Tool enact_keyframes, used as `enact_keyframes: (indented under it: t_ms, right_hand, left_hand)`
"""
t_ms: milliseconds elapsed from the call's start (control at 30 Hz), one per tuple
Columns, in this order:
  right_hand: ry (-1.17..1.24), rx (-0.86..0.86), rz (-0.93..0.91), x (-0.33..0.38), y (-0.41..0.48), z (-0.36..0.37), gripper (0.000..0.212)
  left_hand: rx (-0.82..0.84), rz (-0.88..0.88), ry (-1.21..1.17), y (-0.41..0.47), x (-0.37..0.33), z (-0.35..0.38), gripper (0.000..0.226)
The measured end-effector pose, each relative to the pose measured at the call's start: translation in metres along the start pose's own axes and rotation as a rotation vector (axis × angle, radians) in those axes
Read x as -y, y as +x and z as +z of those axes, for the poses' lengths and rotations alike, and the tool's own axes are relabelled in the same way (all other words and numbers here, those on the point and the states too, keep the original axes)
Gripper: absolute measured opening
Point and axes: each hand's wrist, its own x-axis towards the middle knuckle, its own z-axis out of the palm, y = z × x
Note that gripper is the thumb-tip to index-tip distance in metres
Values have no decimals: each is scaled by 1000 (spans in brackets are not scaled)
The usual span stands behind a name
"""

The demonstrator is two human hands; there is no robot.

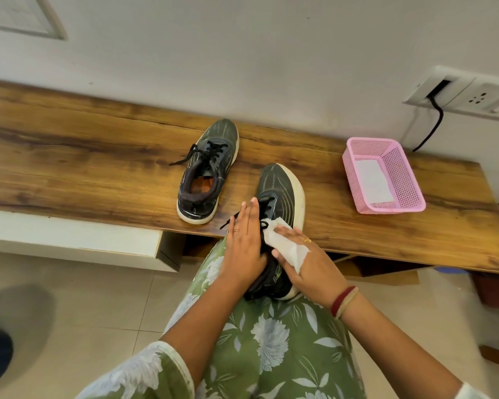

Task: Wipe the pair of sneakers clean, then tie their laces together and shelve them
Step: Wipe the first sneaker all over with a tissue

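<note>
One dark sneaker with a white sole (281, 194) rests with its heel on my lap and its toe over the wooden bench top (98, 156). My left hand (244, 246) lies against its left side with fingers straight, steadying it. My right hand (306, 263) holds a white wipe (285, 247) and presses it on the sneaker's upper near the laces. The other sneaker (208, 171) stands alone on the bench, farther left, with its black laces loose.
A pink mesh basket (409, 191) with a white wipe lying inside stands on the bench at right. A wall socket with a black cable (435, 122) is behind it. Open shelf space shows under the bench. A dark shape lies on the tiled floor at far left.
</note>
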Motion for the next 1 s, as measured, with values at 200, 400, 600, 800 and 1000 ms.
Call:
enact_keyframes:
  t_ms: [200,400,600,800,1000]
  right_hand:
    - [969,-321,390,10,-14,-35,26]
    - [808,-518,459,-2,5,-41,38]
    - [107,-102,69,-6,-19,10,53]
    - [-191,-5,-107,-31,-11,-13,50]
    - [-49,119,-131,-33,-1,-28,48]
  left_hand:
    - [-35,23,19,0,0,-3,100]
    - [-30,176,71,0,-1,-5,80]
    - [-1,141,85,4,3,0,66]
    - [-13,153,168,4,0,-2,65]
    - [-11,138,157,4,0,-2,71]
